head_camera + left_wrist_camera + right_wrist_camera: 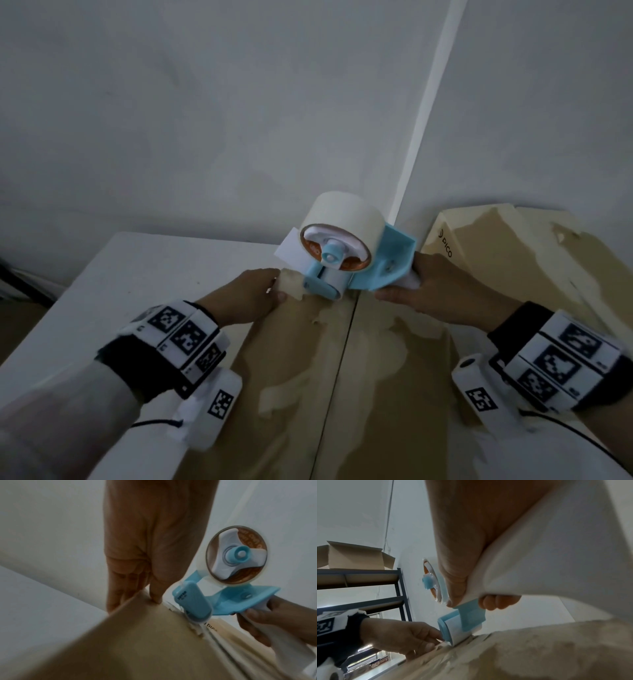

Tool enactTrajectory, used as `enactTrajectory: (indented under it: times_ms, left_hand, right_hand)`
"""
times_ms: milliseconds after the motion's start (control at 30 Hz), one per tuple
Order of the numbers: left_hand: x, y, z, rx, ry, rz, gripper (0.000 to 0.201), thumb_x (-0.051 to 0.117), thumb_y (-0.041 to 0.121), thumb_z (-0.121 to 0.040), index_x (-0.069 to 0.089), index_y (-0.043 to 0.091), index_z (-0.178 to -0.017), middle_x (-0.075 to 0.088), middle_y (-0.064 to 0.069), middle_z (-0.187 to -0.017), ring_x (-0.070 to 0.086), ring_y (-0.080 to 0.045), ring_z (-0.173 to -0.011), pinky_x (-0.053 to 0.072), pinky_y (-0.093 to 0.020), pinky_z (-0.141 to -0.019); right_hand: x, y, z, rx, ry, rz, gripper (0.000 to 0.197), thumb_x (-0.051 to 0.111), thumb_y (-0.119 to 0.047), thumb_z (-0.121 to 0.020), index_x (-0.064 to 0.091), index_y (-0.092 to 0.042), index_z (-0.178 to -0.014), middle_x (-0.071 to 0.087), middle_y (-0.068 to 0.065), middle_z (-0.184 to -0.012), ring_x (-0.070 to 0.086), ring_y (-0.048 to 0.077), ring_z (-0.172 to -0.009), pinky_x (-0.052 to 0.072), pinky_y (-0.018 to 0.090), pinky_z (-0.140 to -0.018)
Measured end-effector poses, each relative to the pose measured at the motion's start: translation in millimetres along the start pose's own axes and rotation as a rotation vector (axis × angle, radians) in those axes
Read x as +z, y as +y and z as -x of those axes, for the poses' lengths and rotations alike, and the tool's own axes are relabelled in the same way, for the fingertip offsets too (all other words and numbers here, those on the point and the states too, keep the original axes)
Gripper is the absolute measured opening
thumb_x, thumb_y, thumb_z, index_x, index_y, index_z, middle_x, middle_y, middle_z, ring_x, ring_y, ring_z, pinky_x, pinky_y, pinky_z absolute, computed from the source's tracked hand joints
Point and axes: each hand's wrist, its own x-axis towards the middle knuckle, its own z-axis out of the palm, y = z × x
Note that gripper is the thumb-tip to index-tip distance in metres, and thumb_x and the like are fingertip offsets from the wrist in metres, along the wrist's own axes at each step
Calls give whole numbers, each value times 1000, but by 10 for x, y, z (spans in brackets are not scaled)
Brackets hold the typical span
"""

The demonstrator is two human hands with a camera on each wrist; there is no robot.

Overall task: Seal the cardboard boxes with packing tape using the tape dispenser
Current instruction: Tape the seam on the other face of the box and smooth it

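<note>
So we're looking down at a closed cardboard box (pixel 294 377) sitting on a white table (pixel 137 274), shoved up near a corner of the white wall (pixel 205 102). The top is pretty scuffed, with pale patches where the outer paper layer is torn off, and the seam (pixel 337 377) between the two flaps is running straight away from us.

The right hand (pixel 442 291) is wrapping its fingers around the white handle of the blue tape dispenser (pixel 359 270), and the dispenser's front end is resting down on the far edge of the box, right at the end of the seam. The tape roll (pixel 337 219) is sitting up top on its hub, whitish with an orange-brown core.

The left hand (pixel 246 294) is at the far edge of the box just left of the dispenser. From the left wrist view the thumb (pixel 157 595) is pressing on the top face near the seam while the other fingers are hanging down over the far side, so it's pinching the box edge. There's a pale crumpled bit right by the fingertips; tape end or torn paper, we can't tell.

A second box (pixel 513 246), also scuffed and printed "PICO", is standing to the right against the wall. In the right wrist view we're also seeing a dark metal shelf (pixel 399 595) with an open carton (pixel 354 557) on top.
</note>
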Motion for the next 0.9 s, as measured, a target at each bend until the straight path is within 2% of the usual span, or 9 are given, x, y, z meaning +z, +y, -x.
enactTrajectory:
  times_ms: [67, 133, 200, 267, 367, 500, 600, 733, 900]
  left_hand:
    - [53, 85, 20, -48, -64, 80, 55, 53, 38, -89, 38, 11, -134, 49, -6, -134, 49, -21, -119, 39, -29, -99]
    - [130, 118, 12, -67, -134, 85, 100, 65, 59, -69, 19, 10, -143, 42, -5, -137, 46, -20, -120, 41, -31, -101]
    - [190, 89, -11, -95, -145, 71, 138, 61, 77, -41, -2, 13, -146, 38, -8, -141, 45, -23, -123, 44, -38, -102]
    - [245, 38, -44, -126, -130, 109, 146, 59, 80, -36, -12, 14, -145, 38, -10, -142, 45, -25, -124, 45, -41, -101]
    - [259, 79, 11, -164, -109, 167, 133, 70, 62, -57, -16, 12, -145, 37, -10, -144, 43, -24, -126, 41, -39, -105]
    - [276, 145, 62, -225, -96, 214, 124, 71, 42, -75, -28, 8, -141, 31, -9, -150, 36, -23, -133, 32, -34, -111]
    - [260, 238, 68, -269, -91, 175, 118, 68, 40, -79, -25, 6, -142, 27, -9, -152, 33, -23, -135, 28, -29, -107]
    - [284, 268, 41, -319, -120, 179, 110, 62, 45, -82, -22, 11, -144, 23, -10, -153, 30, -26, -137, 26, -32, -110]
    - [322, 148, -88, -327, -71, 359, 65, 31, 51, -93, 12, 16, -145, 27, -10, -151, 35, -28, -134, 26, -42, -114]
  right_hand:
    - [7, 8, 7, -3, 10, -8, 27, 64, -40, -80, 55, -35, -105, 60, -20, -93, 52, -23, -77, 39, -3, -64]
    - [-5, 6, 0, -6, 19, -2, 28, 65, -39, -79, 55, -35, -105, 62, -17, -95, 54, -19, -78, 39, -2, -64]
    - [-31, -6, -10, -2, 16, 14, 29, 66, -39, -78, 55, -34, -104, 61, -16, -94, 52, -16, -79, 40, -2, -63]
    - [-55, -13, -15, -1, 3, 24, 28, 66, -39, -78, 54, -35, -102, 59, -18, -91, 52, -16, -74, 39, -2, -60]
    - [-87, 0, -6, -24, -11, 30, 29, 66, -38, -78, 54, -35, -104, 61, -15, -97, 53, -19, -76, 39, -2, -63]
    - [-180, -5, -3, -11, -8, 76, 41, 66, -40, -77, 55, -26, -114, 62, -9, -106, 58, 4, -93, 46, 19, -79]
    - [-215, 20, 0, -18, -25, 81, 36, 64, -44, -77, 55, -32, -110, 63, -11, -105, 55, -6, -90, 47, 20, -78]
    - [-136, 109, 61, -6, -4, 57, 37, 64, -45, -78, 58, -27, -110, 66, -6, -105, 59, 0, -92, 48, 23, -78]
    - [-75, 186, 98, -2, 25, 21, 39, 63, -44, -79, 58, -26, -114, 66, -5, -108, 59, 5, -95, 48, 25, -82]
